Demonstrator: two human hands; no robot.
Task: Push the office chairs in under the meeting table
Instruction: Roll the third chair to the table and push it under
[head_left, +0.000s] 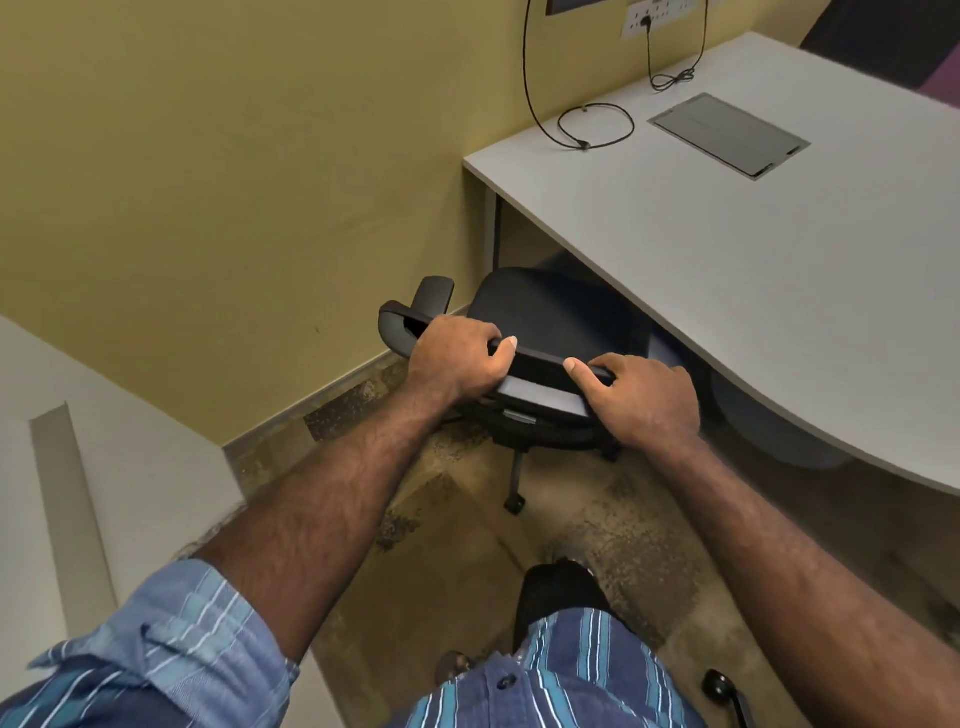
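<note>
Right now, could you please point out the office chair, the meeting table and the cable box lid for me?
office chair (540, 306): head view, on the black seat cushion.
meeting table (753, 291): head view, on the bare grey top.
cable box lid (727, 134): head view, on the middle of the grey flap.

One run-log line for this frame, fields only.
left hand: gripping chair backrest | right hand: gripping backrest | chair seat: partly under meeting table | stage: pushing in

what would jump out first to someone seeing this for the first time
Two bare forearms reach to the middle of the view, where the left hand and right hand grip the top of a black office chair's backrest. The chair's seat sits partly under the curved grey meeting table at right. Black cables loop on the tabletop by the yellow wall.
</note>
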